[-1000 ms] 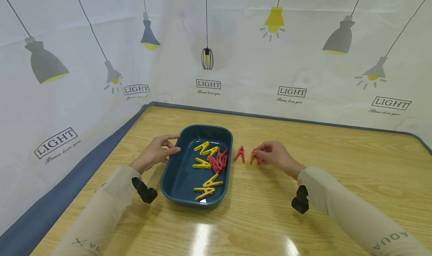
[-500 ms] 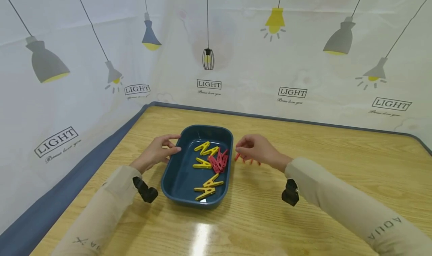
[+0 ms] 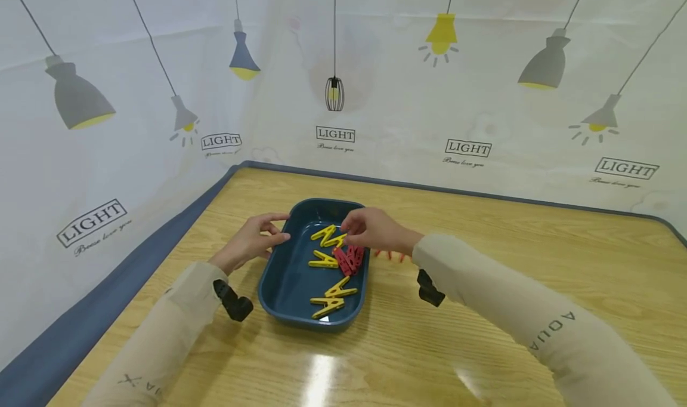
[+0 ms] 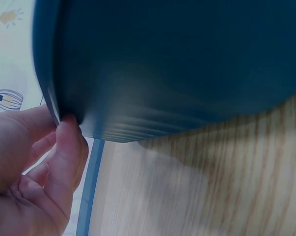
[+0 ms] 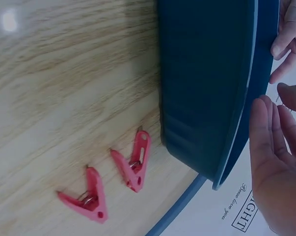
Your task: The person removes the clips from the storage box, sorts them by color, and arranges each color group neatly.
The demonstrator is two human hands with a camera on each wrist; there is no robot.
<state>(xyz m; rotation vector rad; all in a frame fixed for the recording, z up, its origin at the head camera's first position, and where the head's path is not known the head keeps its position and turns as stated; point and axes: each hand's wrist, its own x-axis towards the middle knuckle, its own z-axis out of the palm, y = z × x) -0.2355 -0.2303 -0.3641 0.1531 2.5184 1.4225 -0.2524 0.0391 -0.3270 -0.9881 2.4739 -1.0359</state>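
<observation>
A dark blue basin [image 3: 287, 296] contains several yellow clothespins [image 3: 324, 260] and a small pile of red clothespins [image 3: 343, 261]. My left hand [image 3: 249, 240] pinches the basin's left rim; the left wrist view shows a finger against the outer wall. Over the right rim reaches my right hand [image 3: 378, 231], above the pile, covering part of it. In the right wrist view this right hand [image 5: 280, 152] has its thumb apart from loosely bent fingers, with nothing visible between them. Two more red clothespins [image 5: 91, 196] lie on the table just right of the basin, partly behind my right arm.
The wooden table [image 3: 483, 264] runs back to a light backdrop [image 3: 397, 108] printed with lamps, bordered by a blue band [image 3: 429, 188]. A black wrist camera [image 3: 231, 299] sits at the left cuff, another [image 3: 429, 289] at the right.
My right hand has moved left, from a red clothespin on the table to above the basin. Both red clothespins on the table stay there. The left hand has kept its place on the rim.
</observation>
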